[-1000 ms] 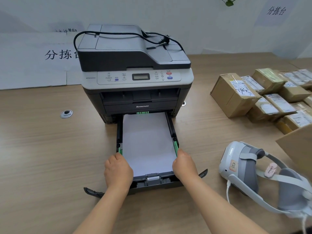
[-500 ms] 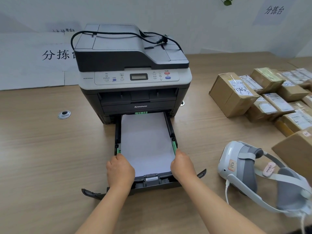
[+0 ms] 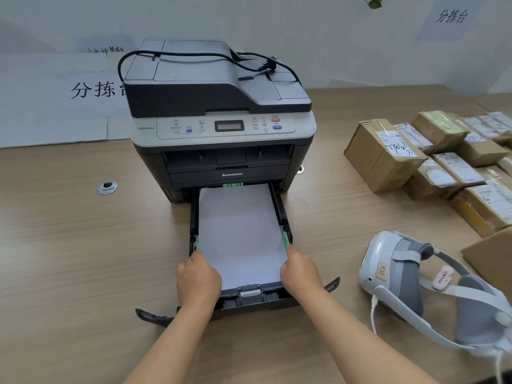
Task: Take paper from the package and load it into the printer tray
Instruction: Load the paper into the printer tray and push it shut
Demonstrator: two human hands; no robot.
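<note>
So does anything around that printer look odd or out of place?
Yes: the black power cord lies looped on top of the printer, its plug resting on the lid, so the printer looks unplugged. The paper sits flat in the pulled-out tray.

A light wood-grain table (image 3: 69,259) carries everything. Near its right edge lies a white and grey headset (image 3: 410,275) with padded straps and a small pink tag (image 3: 443,277). Farther back along that right side sits a cluster of brown cardboard parcels (image 3: 443,162) with white labels. A round metal cable grommet (image 3: 107,187) is set into the table's left part. White paper signs (image 3: 55,101) with black characters stand along its far edge.
</note>
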